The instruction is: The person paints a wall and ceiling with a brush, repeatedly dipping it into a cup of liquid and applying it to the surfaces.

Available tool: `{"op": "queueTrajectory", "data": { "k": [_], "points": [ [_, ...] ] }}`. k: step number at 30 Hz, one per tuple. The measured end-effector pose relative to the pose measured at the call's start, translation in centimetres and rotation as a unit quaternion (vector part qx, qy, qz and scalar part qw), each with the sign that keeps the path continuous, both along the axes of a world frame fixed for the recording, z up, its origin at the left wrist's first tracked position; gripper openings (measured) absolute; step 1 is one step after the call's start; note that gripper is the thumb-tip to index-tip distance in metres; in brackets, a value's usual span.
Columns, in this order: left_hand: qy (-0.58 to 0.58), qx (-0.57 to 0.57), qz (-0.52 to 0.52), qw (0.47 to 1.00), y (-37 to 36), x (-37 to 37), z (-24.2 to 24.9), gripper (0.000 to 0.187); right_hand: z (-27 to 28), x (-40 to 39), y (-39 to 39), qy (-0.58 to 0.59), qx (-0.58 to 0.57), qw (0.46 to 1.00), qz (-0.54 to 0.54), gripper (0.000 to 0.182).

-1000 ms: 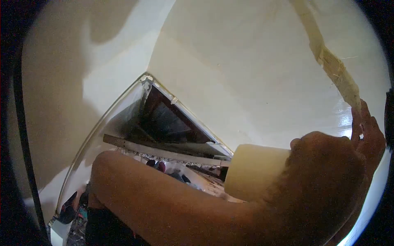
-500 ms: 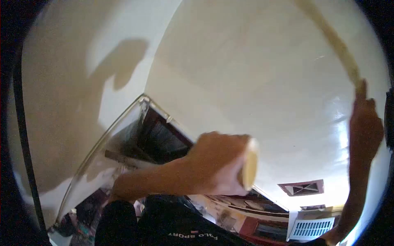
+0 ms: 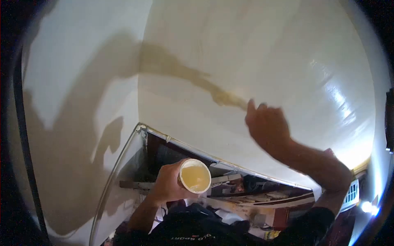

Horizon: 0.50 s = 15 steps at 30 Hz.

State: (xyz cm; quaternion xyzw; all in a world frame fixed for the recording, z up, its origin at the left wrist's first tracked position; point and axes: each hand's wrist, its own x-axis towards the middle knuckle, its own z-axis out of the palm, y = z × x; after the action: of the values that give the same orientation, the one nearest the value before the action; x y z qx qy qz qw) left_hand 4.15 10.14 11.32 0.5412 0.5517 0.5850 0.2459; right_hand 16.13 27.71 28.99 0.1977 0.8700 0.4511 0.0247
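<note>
My left hand is wrapped round a white cup with pale yellow contents, low in the middle of the view. The cup's open top faces the camera. My right hand is raised at the cream-coloured painted surface, its fingertips at or very near it. The fingers are mostly folded, and what they hold, if anything, cannot be made out. A shadow runs over the surface leftward from these fingertips.
A pale wall meets the cream surface at a corner on the left. Below it, a pale trim edge borders an opening with boards. A thin cable curves down the left wall. A white vent grille and a bright light are at lower right.
My right hand has moved from the far right towards the middle. My left hand has lowered and moved left with the cup, whose open top now shows more fully. The view has shifted.
</note>
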Motion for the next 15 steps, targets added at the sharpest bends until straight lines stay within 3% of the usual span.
{"op": "queueTrajectory", "data": {
  "k": [2,3,4,5,6,7,10,11,12,14,15],
  "points": [
    [0.0,0.0,-0.004,1.0,0.1,-0.3,-0.5,0.071,3.2,-1.1,-1.2,-0.041,0.062,0.996,-0.049,0.021],
    [-0.001,0.003,-0.004,1.0,0.1,-0.4,-0.7,0.072,4.2,-0.8,-1.2,0.01,0.094,0.995,0.018,0.013],
    [-0.003,-0.002,-0.007,1.0,0.1,-0.5,-0.9,0.072,5.5,-1.1,-1.4,0.029,0.152,0.988,-0.001,0.011],
    [-0.005,0.011,-0.006,1.0,0.2,-0.5,-0.9,0.072,7.1,-1.2,-2.0,0.04,0.169,0.984,0.036,0.011],
    [-0.007,0.025,-0.005,1.0,0.3,-0.6,-1.0,0.072,8.4,-1.6,-2.4,0.02,0.195,0.979,-0.059,0.015],
    [-0.012,0.036,-0.006,0.999,0.3,-0.8,-1.4,0.073,9.4,-1.0,-2.6,0.088,0.207,0.974,-0.013,0.014],
    [-0.029,0.017,-0.015,0.999,-0.1,-1.3,-1.5,0.074,11.1,0.3,-2.2,0.142,0.255,0.956,-0.043,0.021],
    [-0.028,0.009,-0.02,0.999,-0.1,-1.3,-1.3,0.074,10.7,1.2,-2.2,0.231,0.147,0.961,-0.048,0.02],
    [-0.035,0.017,-0.018,0.999,-0.2,-1.5,-1.1,0.074,9.7,2.8,-1.5,0.229,0.141,0.961,-0.056,0.02],
    [-0.044,0.02,-0.024,0.999,-0.8,-1.7,-0.9,0.073,5.2,6.6,0.7,0.304,-0.061,0.95,0.042,0.03],
    [-0.043,-0.005,-0.013,0.999,-1.1,-1.8,-0.7,0.073,1.5,7.4,0.9,0.475,-0.343,0.81,0.013,0.03]
  ]
}}
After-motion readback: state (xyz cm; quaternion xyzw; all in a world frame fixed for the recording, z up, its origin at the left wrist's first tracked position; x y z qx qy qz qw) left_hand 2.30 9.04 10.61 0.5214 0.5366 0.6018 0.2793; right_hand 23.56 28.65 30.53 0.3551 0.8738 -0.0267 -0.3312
